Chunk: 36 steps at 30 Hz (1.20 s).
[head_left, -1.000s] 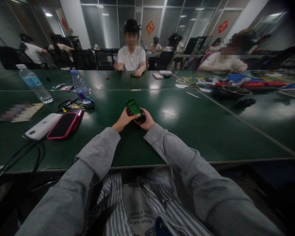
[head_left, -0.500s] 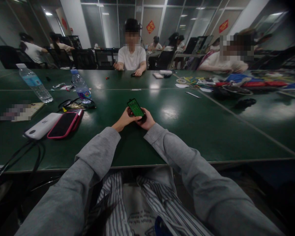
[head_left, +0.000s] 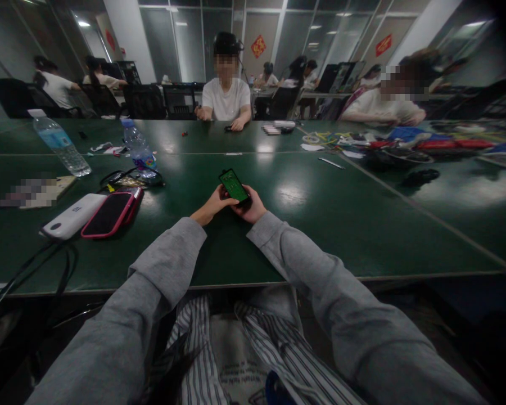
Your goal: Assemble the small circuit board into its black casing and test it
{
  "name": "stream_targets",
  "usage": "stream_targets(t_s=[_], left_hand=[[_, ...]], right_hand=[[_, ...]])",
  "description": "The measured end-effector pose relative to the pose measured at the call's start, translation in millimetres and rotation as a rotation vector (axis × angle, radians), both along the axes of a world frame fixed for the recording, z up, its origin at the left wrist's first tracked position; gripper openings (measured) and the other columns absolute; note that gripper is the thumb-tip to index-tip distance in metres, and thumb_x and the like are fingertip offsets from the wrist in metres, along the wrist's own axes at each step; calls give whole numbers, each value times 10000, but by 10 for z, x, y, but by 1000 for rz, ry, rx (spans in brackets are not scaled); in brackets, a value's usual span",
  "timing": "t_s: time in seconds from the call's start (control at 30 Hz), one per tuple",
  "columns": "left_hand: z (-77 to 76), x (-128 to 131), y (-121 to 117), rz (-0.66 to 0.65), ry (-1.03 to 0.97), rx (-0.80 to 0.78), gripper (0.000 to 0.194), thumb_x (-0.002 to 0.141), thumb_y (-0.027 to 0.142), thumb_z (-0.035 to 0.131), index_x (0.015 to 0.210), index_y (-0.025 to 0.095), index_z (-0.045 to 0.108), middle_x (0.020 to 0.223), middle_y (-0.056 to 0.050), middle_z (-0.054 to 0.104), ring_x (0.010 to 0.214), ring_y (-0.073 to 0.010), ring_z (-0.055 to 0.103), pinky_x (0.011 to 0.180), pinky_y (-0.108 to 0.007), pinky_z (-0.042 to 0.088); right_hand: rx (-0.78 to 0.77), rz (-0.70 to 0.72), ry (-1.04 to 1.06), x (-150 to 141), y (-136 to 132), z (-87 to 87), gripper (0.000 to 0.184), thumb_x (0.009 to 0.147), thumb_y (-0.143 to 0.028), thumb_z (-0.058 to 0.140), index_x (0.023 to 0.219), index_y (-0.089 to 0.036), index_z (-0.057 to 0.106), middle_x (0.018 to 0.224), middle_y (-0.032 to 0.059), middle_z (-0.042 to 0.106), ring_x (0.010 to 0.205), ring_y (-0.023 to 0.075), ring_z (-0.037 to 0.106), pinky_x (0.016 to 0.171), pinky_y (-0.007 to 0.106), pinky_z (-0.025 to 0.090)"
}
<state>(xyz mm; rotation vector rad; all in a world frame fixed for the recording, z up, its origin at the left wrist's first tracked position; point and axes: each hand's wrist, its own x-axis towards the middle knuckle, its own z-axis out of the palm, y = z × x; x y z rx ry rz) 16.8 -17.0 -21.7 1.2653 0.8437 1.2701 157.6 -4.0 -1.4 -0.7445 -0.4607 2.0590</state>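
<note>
Both my hands hold a small black phone-like device just above the table in front of me. Its face is green with small pale marks, too fine to make out, and a short stub sticks out at its far left corner. My left hand grips the left side, its thumb lying over the near end of the green face. Around the right side and underneath, my right hand is wrapped, with most of its fingers hidden behind the device.
Left on the green table lie a pink-cased phone, a white power bank, a notebook and two water bottles. A pen and a cluttered pile lie right. A person sits opposite.
My left thumb has shifted slightly left across the green face. The device has moved barely to the right; both hands keep their hold.
</note>
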Motion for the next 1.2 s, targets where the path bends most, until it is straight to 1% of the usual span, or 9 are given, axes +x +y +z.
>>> stream_targets(t_s=[0.17,0.27,0.43,0.6,0.87,1.07,1.2], left_hand=[[11,-14,3,-11,-60,-21,589,586,190,821,1125,175,582,1257,-115,622,1283,-299,516,1116,-469,344],[34,-13,-8,-20,-93,-41,557,583,182,827,1090,175,594,1228,-107,638,1275,-296,526,1116,-465,345],[40,-20,-16,-31,-109,-45,582,577,166,835,1108,180,596,1223,-96,642,1270,-286,534,1116,-457,348],[11,-32,1,-42,-75,-18,608,553,140,843,1104,175,590,1201,-101,646,1227,-277,557,1106,-457,354],[-6,-50,25,-38,-25,-1,655,531,157,863,1115,170,568,1215,-112,630,1206,-277,555,1094,-459,359],[-15,-61,23,-60,-10,14,670,537,175,866,1133,174,561,1214,-111,619,1200,-273,548,1091,-461,359],[-11,-70,22,-71,8,18,657,553,188,860,1142,175,568,1229,-113,611,1218,-274,528,1097,-469,344]], right_hand=[[-2,5,32,0,20,-26,181,946,-323,485,973,-227,636,743,26,686,678,163,655,545,249,568],[9,7,14,4,45,-53,175,937,-334,502,972,-224,633,755,28,688,674,159,653,551,246,569],[31,18,15,-2,52,-73,188,939,-341,488,966,-221,630,743,30,682,701,166,668,550,247,570],[30,1,-4,-7,31,-47,189,938,-332,477,965,-224,629,716,24,677,713,172,676,542,250,566],[23,-3,-26,-3,5,-6,195,939,-329,473,967,-224,635,716,25,684,705,168,665,530,237,546],[9,5,-34,-9,-30,46,233,956,-324,436,980,-212,639,727,42,690,726,167,667,494,211,511],[16,8,-32,-5,-31,42,225,942,-325,456,1009,-216,642,723,40,695,751,178,670,500,216,518]])
